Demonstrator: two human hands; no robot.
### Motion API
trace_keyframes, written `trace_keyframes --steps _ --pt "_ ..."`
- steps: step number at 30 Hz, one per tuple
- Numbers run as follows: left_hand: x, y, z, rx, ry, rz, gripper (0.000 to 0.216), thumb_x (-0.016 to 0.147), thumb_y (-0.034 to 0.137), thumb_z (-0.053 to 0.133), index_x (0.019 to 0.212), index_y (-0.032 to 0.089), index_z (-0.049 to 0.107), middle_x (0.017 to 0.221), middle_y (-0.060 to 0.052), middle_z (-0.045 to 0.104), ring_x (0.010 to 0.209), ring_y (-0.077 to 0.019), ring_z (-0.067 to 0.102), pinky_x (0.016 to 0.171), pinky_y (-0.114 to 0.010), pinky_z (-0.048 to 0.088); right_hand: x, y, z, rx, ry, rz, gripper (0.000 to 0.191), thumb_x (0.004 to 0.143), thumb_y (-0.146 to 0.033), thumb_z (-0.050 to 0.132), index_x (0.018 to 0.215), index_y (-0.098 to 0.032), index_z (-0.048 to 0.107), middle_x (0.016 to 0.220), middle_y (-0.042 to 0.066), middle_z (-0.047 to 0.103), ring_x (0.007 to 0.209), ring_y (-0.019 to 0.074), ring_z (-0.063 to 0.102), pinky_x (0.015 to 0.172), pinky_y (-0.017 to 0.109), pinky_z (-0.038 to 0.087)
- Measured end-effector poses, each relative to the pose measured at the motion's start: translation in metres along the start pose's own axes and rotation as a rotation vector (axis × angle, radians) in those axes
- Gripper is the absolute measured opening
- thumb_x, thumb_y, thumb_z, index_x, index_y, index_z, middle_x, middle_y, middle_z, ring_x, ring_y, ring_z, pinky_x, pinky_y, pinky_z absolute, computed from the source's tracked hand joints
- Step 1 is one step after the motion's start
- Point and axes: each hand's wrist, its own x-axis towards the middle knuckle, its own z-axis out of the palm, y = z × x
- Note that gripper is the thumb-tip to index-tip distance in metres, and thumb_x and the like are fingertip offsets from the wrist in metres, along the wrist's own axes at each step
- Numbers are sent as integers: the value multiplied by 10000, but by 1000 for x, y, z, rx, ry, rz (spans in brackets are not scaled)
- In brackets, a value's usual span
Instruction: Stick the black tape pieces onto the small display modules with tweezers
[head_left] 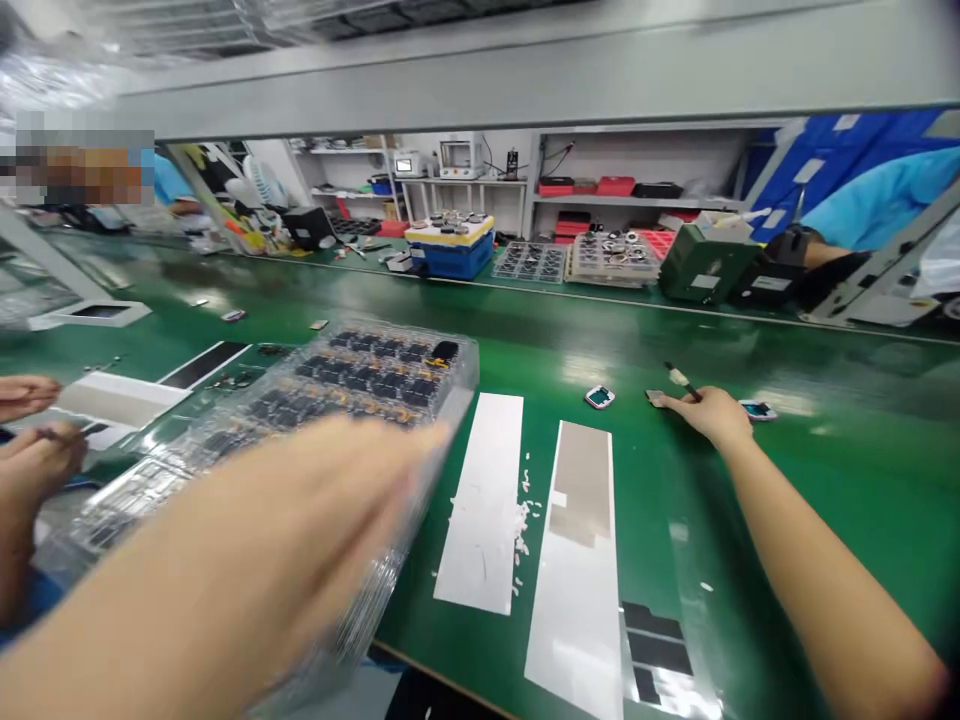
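We record the left hand (322, 500) as a motion-smeared shape above a clear plastic tray (375, 375) on the near-left of the green workbench (825, 470) — we cannot tell whether its fingers are clenched, released or touching the tray. The tray's dark components (360, 365) show in rows, partly hidden by that hand. At right, the right hand (709, 415) lies on the bench, its fingers (675, 403) apparently pinching a black-handled tool (684, 382), beside a small tan piece (656, 397); the grip is partly hidden. Two small screen-like parts (600, 397) (757, 410) lie just beyond it. Between the hands lie a white strip (480, 500) and a white-and-grey strip (577, 560). A co-worker's hands (34, 440) are cut off at the left edge; what they hold is unclear.
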Motion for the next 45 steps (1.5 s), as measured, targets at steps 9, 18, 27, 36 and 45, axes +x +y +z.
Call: trace_keyframes --steps 9,18,27,36,45 --pt "172 -93 85 193 -286 -294 305 856 354 613 1016 145 766 968 -132 774 963 -326 704 811 -348 516 -92 8 -11 113 52 -245 365 785 -582 575 693 -237 497 549 -49 408 502 152 421 540 292 323" --pt "194 -88 84 237 -451 -304 401 671 257 720 1031 85 765 1027 -214 744 970 -423 685 794 -416 521 -183 13 -21 470 2 -303 369 843 -559 573 718 -224 483 617 -65 317 542 113 328 526 251 290" --pt "61 -15 15 -66 -234 67 297 878 252 494 1098 215 691 956 -53 726 794 -218 682 673 -285 480 -237 -23 -22 839 -291 -284 373 941 -513 493 756 -203 588 552 -71 279 483 96 252 461 249 200" --pt "-45 85 92 -922 -228 -339 143 1024 258 337 946 240 456 774 7 608 651 -158 589 619 -263 446 -268 -30 -5 619 -262 -890 52 877 -238 626 922 -213 624 749 3 551 602 120 505 497 230 383" --pt "-20 82 170 -1526 -227 -410 181 1029 354 440 909 221 462 736 27 537 686 -140 536 652 -252 422 -263 -20 21 246 45 -1113 145 929 -137 552 1030 -177 648 868 58 650 695 125 656 566 208 519"
